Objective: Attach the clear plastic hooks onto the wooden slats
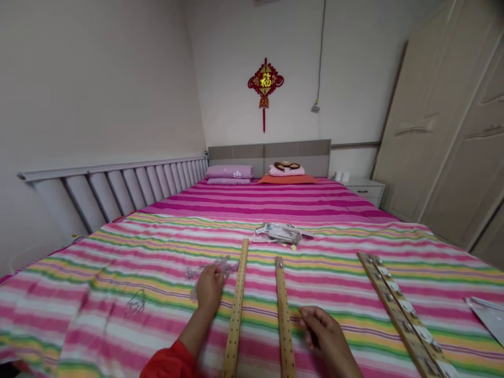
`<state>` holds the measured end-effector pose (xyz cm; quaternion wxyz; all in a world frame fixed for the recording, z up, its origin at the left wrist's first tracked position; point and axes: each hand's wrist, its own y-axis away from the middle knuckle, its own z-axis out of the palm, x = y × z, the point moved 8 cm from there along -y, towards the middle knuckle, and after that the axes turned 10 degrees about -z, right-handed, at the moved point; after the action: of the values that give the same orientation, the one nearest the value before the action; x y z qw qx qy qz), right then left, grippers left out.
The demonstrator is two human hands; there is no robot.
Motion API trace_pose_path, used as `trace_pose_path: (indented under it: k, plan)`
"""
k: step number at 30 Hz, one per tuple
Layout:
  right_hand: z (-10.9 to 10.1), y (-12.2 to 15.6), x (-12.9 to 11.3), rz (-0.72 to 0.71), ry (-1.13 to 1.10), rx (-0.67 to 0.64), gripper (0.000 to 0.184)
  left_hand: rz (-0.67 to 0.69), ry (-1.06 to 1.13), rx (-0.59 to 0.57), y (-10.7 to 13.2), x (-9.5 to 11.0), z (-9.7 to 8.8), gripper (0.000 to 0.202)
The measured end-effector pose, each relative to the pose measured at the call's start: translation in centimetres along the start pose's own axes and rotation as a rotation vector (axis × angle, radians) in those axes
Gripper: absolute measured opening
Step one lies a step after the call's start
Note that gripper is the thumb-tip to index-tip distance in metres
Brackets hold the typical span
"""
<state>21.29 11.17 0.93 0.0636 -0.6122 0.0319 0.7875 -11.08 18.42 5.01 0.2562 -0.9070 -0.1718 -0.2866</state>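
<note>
My left hand point(210, 287) reaches over a small heap of clear plastic pieces point(224, 265), its fingers drawn together; what they pinch is hidden. Just to its right lies a long wooden strip with rows of small holes point(237, 310). A second, shorter wooden strip point(284, 317) runs roughly alongside, with a shiny metal-looking fitting point(279, 263) at its far end. My right hand point(325, 333) hovers beside this shorter strip with curled fingers; anything between the fingertips is too small to make out.
Two wooden strips with metal and round white pieces point(405, 320) lie at right. Farther off is a pile of plastic-wrapped items point(279, 232). Thin tangled wire point(136, 302) lies at left, a plastic packet point(488, 317) at far right. Striped cloth point(169, 325) covers the bed.
</note>
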Motion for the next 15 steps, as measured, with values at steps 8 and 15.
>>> trace_pose_path:
  k: [8, 15]
  plan:
    - [2.8, 2.9, 1.3, 0.001, -0.039, -0.072, 0.039, -0.495, 0.792, -0.101, 3.8, -4.6, -1.3, 0.018]
    - [8.0, 4.7, 1.4, -0.020, 0.040, -0.224, 0.036, -0.944, 1.227, -0.335, 9.8, -5.4, 0.0, 0.013]
